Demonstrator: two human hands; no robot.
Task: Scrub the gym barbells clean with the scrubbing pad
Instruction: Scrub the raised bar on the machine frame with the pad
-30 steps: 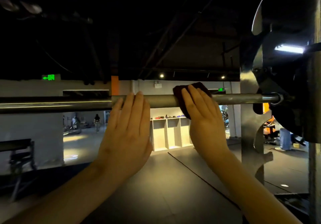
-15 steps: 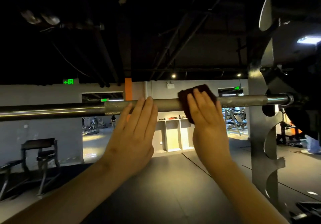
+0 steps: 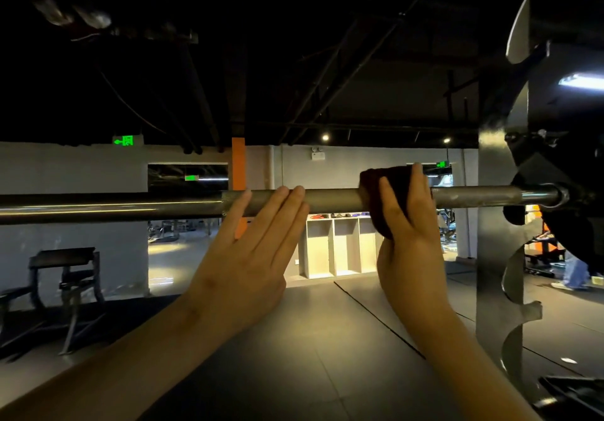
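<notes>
A grey steel barbell runs level across the view at head height, its right end in a rack. A dark scrubbing pad is wrapped over the bar right of centre. My right hand presses the pad against the bar with straight fingers that reach above the bar's top. My left hand is flat, its straight fingertips touching the bare bar left of the pad. The pad's far side is hidden.
A steel rack upright with curved hooks stands at the right, and a black weight plate sits on the bar's end beyond it. A bench stands at the left. White open shelves line the far wall.
My right hand has slid upward on the pad, its fingertips now higher above the bar. My left hand stays on the bar. The view has shifted slightly.
</notes>
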